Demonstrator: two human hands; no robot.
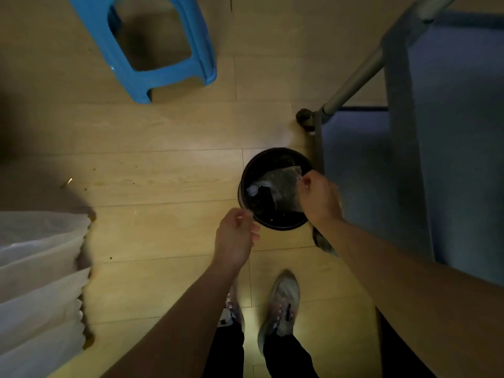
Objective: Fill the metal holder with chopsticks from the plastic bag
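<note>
Clear crumpled plastic bag [283,184] pinched by right hand [320,199] fingers over round black bin [275,189], left hand [236,238] fingers curled at the bin's rim, grip unclear.

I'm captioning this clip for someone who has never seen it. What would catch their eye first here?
Both hands meet over a black bin on the wooden floor at centre: the right hand pinches a clear plastic bag above its opening, while the left hand is at the near rim. A bright blue stool stands out at upper left, and the person's shoes show below.
</note>
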